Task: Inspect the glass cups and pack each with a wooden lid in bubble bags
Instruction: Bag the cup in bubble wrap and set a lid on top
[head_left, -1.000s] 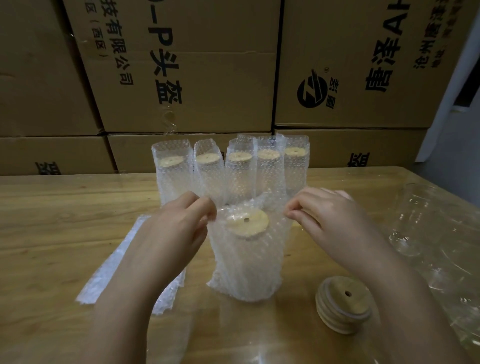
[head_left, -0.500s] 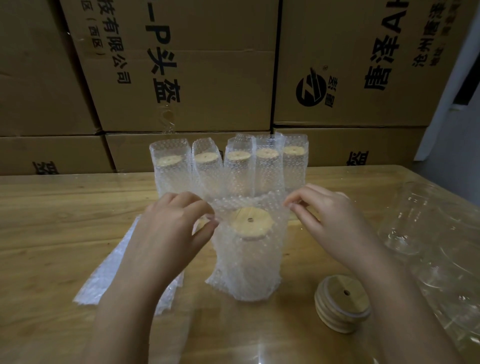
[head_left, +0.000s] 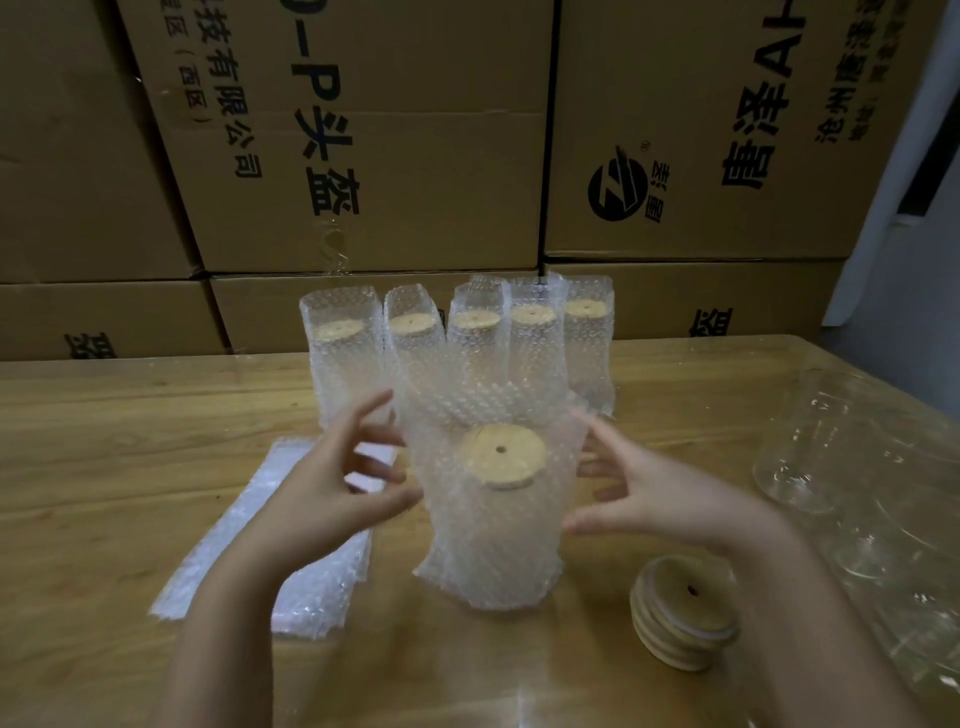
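A bubble bag (head_left: 493, 540) with a glass cup inside stands upright in the middle of the wooden table (head_left: 104, 467). A round wooden lid (head_left: 503, 456) with a small hole lies tilted on top of the cup inside the bag. My left hand (head_left: 332, 488) is just left of the bag with fingers spread, and my right hand (head_left: 654, 493) is just right of it, also spread. Neither hand grips the bag. Several packed cups (head_left: 457, 343) stand in a row behind it.
A stack of flat bubble bags (head_left: 270, 545) lies at the left. A stack of wooden lids (head_left: 683, 618) sits at the front right. Bare glass cups (head_left: 810, 441) lie along the right edge. Cardboard boxes (head_left: 363, 156) form a wall behind the table.
Both hands have let go of the bag's top edge and spread apart beside it. The bag's mouth now stands up higher above the lid.
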